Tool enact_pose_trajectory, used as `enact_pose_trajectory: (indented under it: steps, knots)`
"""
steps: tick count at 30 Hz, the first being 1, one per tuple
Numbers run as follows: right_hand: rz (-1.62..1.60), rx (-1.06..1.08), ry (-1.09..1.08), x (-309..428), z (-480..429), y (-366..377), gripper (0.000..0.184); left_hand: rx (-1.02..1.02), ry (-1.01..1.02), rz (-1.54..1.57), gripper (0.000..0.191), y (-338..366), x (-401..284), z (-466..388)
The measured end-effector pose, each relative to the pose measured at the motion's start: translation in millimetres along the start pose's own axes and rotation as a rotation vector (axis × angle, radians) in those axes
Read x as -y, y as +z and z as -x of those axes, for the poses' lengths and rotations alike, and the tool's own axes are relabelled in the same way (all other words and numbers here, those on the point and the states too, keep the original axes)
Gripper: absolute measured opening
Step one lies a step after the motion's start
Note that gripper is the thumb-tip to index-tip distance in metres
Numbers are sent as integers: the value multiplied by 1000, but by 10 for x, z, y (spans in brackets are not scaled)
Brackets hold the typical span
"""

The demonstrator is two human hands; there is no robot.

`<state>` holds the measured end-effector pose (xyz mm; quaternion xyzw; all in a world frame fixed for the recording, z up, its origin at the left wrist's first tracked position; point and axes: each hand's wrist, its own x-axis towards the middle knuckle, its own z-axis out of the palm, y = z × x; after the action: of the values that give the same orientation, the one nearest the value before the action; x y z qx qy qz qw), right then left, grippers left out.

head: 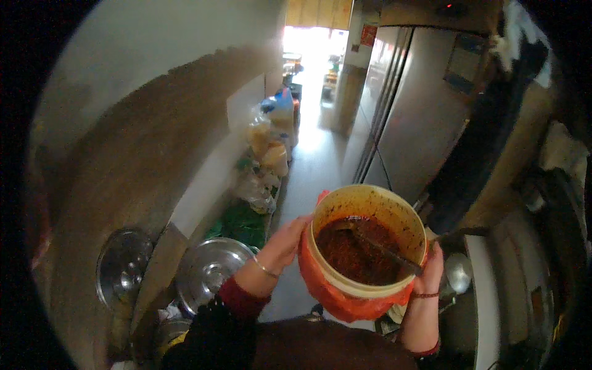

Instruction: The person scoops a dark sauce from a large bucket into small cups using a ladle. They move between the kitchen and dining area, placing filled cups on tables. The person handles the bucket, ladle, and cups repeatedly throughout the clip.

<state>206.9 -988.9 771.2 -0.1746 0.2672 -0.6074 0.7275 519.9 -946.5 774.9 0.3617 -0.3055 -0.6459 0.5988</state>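
Between my two hands is a cream plastic tub with a red plastic bag around its outside. Dark red chili oil or sauce with sediment fills its lower part, and specks cling to the inner wall. A long-handled utensil leans in the tub, its handle resting at the near right rim and its other end sunk in the sauce. My left hand grips the tub's left side. On the right side, my right hand holds the tub, its fingers partly hidden behind the rim.
Several plastic bags of goods line the left wall near green bagging. Metal lids or basins stand at lower left. A steel refrigerator flanks the narrow grey floor on the right. A metal ladle is at lower right.
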Motion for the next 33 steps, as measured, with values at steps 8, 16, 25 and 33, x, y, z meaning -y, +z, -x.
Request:
enact_pose_trajectory:
  steps: [8, 16, 25, 33]
  knots:
    - [50, -1, 35, -59, -2890, 308, 49, -106, 37, -305, 35, -316, -615, -2463]
    - [154, 236, -45, -768, -5855, 767, 53, -115, -46, -201, 44, -1562, -1213, -5301]
    - [391, 199, -177, -856, -9270, 1645, 66, 108, 382, -647, 44, -2271, -1971, -8724]
    - [9, 214, 165, -971, -11899, 2192, 66, -253, -116, -186, 46, -2788, -2497, -10898]
